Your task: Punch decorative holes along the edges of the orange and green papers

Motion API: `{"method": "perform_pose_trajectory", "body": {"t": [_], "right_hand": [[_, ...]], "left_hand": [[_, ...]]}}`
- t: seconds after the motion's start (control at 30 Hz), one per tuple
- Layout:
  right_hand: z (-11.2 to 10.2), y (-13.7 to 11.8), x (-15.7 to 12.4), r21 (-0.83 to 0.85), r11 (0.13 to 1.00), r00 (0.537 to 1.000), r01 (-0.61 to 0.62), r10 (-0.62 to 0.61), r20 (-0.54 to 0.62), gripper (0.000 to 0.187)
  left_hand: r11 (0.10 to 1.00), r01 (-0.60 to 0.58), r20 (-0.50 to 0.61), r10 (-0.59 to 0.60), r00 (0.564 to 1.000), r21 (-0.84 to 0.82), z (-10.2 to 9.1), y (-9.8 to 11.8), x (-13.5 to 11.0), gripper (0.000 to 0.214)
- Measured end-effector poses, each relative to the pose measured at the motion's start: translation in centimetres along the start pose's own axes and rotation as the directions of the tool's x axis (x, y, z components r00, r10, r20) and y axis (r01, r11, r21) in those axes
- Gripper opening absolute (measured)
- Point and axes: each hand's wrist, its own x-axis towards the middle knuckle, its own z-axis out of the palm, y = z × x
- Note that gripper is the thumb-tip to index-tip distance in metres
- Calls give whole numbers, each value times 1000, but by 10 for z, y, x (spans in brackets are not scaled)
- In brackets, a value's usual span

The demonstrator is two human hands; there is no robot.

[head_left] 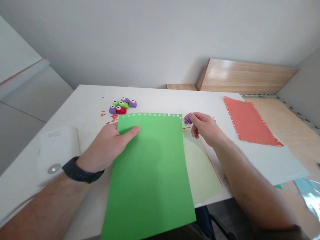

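Note:
A sheet of green paper (pixel 152 173) has a row of small punched holes along its far edge. My left hand (pixel 110 141) grips its left side, thumb on top, the other fingers mostly hidden. At the sheet's far right corner, my right hand (pixel 203 126) is closed on a small purple paper punch (pixel 188 119). Whether the punch's slot is around the paper edge, I cannot tell. Several purple, green and red paper punches with googly eyes (pixel 121 109) sit together beyond the sheet. Red paper cut-outs (pixel 114 117) lie beside them.
Under the green sheet's right side lies a pale sheet with a red border (pixel 203 166). A red sheet with punched edges (pixel 252 121) rests at the right on a pale blue sheet (pixel 280 163). A white device (pixel 58 146) stands left on the white table (pixel 155 100).

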Motion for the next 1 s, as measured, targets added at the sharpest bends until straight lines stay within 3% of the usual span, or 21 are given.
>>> {"method": "perform_pose_trajectory", "body": {"t": [0.7, 1.0], "right_hand": [[2, 2, 2, 7, 999, 999, 33, -32, -15, 45], [3, 2, 2, 16, 999, 999, 31, -32, 5, 44]], "left_hand": [[994, -17, -14, 19, 1000, 109, -2, -5, 2, 43], [997, -26, -1, 27, 1000, 76, -3, -9, 3, 49]]}}
